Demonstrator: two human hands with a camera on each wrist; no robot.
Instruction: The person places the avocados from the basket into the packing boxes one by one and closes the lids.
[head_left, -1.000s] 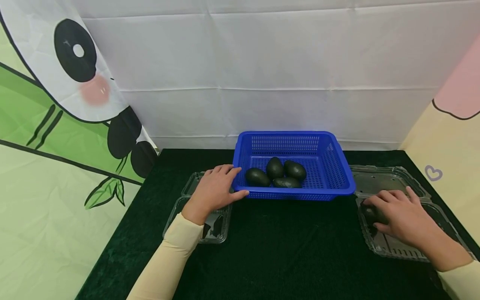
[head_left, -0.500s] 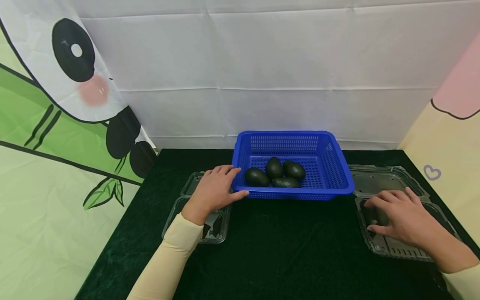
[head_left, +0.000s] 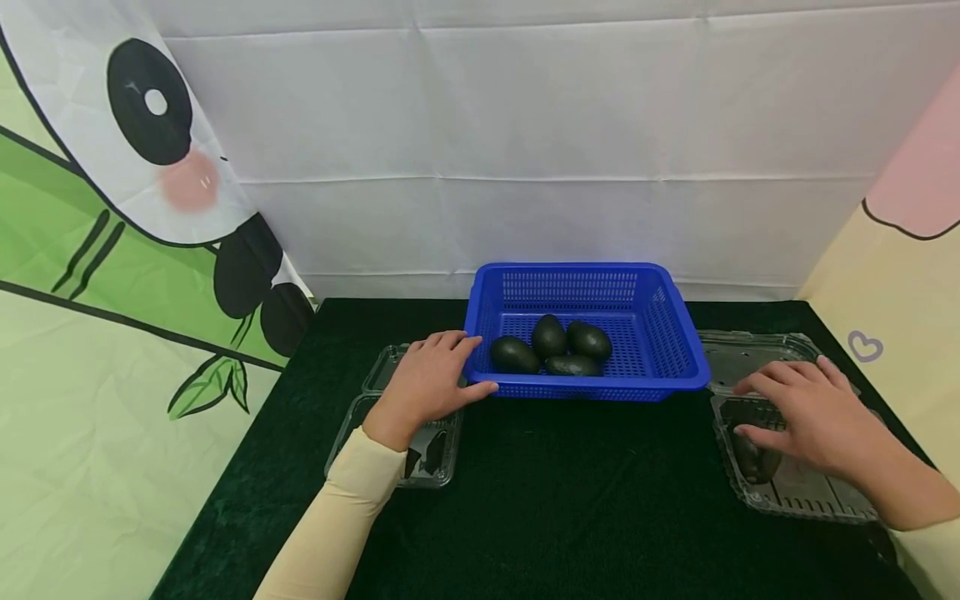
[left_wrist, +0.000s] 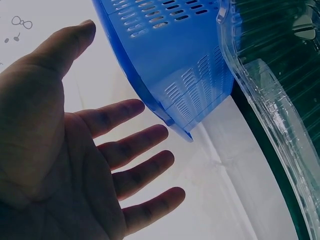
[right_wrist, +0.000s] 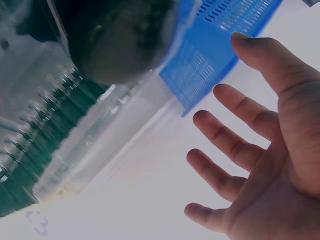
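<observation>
Raised off the avocado (head_left: 757, 464), my right hand (head_left: 828, 427) has fingers (right_wrist: 225, 137) spread, like my left hand (head_left: 423, 377); I'd clear the plastic clamshell (head_left: 806, 493) vertically.

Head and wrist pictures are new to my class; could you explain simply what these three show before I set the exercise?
There is no machine here: these are a person's own bare hands. The wide picture comes from a camera worn on the head, looking forward and down; the two close ones come from cameras on each wrist.

On the dark green cloth stands a blue basket with four dark, avocado-like fruits in it. To either side lies a clear container: the left container is partly hidden by the left hand; the right container has one similar fruit in it, below the right hand.

Both hands are open, holding nothing.
</observation>
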